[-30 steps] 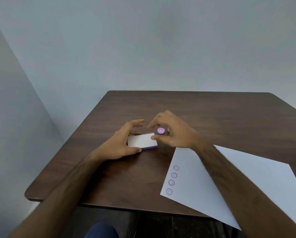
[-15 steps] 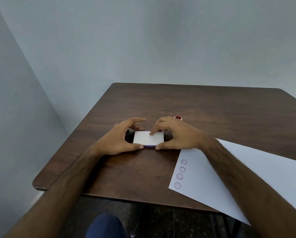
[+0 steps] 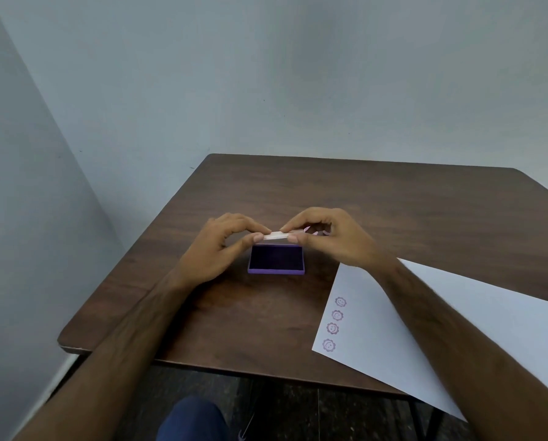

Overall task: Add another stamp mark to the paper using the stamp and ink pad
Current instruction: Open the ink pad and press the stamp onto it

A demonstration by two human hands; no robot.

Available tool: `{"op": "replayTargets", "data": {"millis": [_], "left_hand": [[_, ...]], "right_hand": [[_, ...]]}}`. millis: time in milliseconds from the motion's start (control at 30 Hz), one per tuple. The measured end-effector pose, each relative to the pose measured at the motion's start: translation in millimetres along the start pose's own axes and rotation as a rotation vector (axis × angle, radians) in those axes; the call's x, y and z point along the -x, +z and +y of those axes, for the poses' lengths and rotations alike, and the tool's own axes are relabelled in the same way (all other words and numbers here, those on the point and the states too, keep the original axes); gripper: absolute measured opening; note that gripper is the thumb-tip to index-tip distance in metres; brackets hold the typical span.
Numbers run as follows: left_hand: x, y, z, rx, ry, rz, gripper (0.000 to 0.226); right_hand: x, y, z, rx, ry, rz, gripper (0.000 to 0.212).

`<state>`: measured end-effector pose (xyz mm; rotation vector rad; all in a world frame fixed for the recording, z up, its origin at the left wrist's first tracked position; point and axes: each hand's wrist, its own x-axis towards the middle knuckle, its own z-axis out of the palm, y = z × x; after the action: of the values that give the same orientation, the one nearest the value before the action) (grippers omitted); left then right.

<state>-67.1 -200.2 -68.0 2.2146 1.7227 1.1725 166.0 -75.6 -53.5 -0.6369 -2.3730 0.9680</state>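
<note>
A purple ink pad [image 3: 276, 260] lies uncovered on the brown table [image 3: 393, 211], its dark ink surface showing. Its white lid [image 3: 276, 236] is lifted just above the pad's far edge, pinched at either end by my left hand [image 3: 217, 249] and my right hand [image 3: 327, 237]. A small pink stamp [image 3: 311, 231] peeks out behind my right hand's fingers; I cannot tell whether it rests on the table or in the hand. The white paper [image 3: 473, 329] lies at the right, with several purple stamp marks [image 3: 334, 323] in a column along its left edge.
The table stands in a corner between two pale walls. The paper overhangs the table's front edge at the right. My knee in blue cloth [image 3: 191, 420] shows below the front edge.
Both hands have lifted the white lid off the ink pad, so the dark ink surface now shows. The stamp that my right hand held a second ago is now behind that hand.
</note>
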Motion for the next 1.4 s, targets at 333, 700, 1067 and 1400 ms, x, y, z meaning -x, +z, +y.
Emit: {"op": "replayTargets", "data": {"millis": [333, 700, 1067, 1400], "left_hand": [[-7, 5, -5, -0.253, 0.013, 0.266, 0.021], [-5, -1, -28, -0.008, -0.535, 0.239, 0.032], [-4, 8, -26, -0.714, -0.419, 0.055, 0.033], [-30, 5, -12, -0.335, -0.191, 0.004, 0.032]], "right_hand": [[-8, 9, -3, -0.235, 0.088, 0.120, 0.026], [-7, -14, 5, -0.242, 0.068, 0.422, 0.022], [-4, -35, 39, 0.075, 0.382, 0.320, 0.030], [-2, -32, 45, 0.254, 0.394, 0.100, 0.038]]}}
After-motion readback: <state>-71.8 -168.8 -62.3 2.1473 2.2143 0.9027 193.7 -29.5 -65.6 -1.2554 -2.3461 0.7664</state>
